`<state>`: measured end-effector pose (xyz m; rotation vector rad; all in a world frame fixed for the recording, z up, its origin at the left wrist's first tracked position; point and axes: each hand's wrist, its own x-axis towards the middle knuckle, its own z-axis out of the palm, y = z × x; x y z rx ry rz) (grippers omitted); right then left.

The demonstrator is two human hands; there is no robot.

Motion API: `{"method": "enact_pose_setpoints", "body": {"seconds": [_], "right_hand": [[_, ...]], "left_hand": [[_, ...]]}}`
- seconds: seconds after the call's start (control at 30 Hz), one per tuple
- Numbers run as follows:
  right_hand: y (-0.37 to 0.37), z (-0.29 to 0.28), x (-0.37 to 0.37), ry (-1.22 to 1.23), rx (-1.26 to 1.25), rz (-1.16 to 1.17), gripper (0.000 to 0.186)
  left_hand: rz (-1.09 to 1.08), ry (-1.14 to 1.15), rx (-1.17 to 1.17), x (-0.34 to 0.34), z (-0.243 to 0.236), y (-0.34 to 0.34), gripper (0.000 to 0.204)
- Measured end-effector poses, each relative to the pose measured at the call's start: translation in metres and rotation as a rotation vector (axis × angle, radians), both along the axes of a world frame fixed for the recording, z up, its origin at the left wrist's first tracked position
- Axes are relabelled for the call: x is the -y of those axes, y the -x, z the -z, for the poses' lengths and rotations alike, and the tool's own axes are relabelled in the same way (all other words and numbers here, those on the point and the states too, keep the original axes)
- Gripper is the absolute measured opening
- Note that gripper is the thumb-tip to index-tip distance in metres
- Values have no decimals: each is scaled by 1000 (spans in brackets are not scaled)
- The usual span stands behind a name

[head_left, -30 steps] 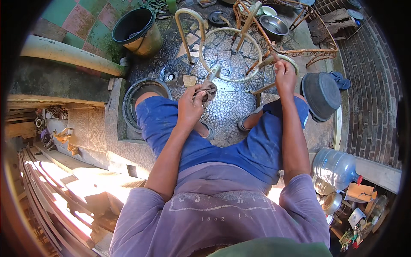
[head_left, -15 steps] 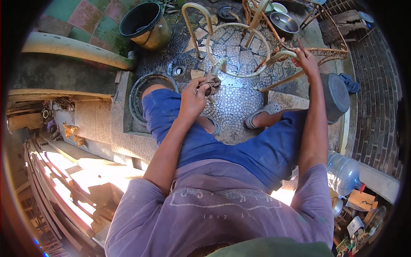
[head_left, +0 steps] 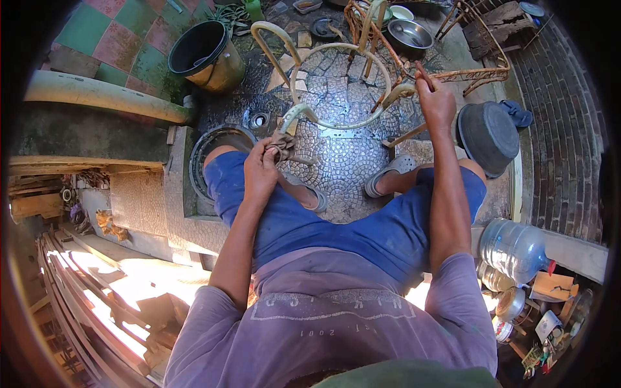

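A cream tubular metal frame (head_left: 388, 71), with a round ring and curved legs like a stool's, stands over the mosaic floor in front of my knees. My left hand (head_left: 261, 169) is closed round a crumpled brown cloth (head_left: 282, 146), wrapped about a bent tube at the frame's near left side. Near the frame's right side, my right hand (head_left: 436, 107) grips a thin reddish-brown stick (head_left: 424, 76) pointing up and away. Whether that stick joins the frame cannot be seen.
A black-rimmed bucket (head_left: 217, 61) stands far left, a round dark basin (head_left: 200, 152) beside my left leg. A rusty branch-like frame (head_left: 479, 74) and metal bowl (head_left: 411, 35) lie far right. A grey tub (head_left: 488, 139) and water bottle (head_left: 514, 249) sit right.
My left hand and the cloth have moved left and nearer to me, and the frame's near left tube has come with them. My right hand still grips the stick. The whole view has shifted slightly.
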<state>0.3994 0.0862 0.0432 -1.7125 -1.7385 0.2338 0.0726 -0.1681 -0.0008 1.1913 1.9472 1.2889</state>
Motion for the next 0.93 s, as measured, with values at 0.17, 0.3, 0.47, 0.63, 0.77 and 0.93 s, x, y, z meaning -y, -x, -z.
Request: {"method": "enact_pose_setpoints", "body": {"seconds": [0.17,0.3,0.47,0.63,0.77,0.93], "right_hand": [[16,-16,23,-93,30,-26,34],[36,-25,37,-198,41,-45,30],[47,-32,42,-231,85,-65,29],[41,-35,36,-243,136,-73,27],[32,-44,29,-270,99,-101,25],[39,-52,32,-351,167,-141,24]], "left_hand": [[-34,-35,63,6,6,13,25],[-61,-11,44,5,14,38,25],[-93,8,-41,5,12,47,26],[12,70,-40,11,1,30,29],[100,104,-50,18,4,18,30],[27,145,-69,23,17,10,31]]}}
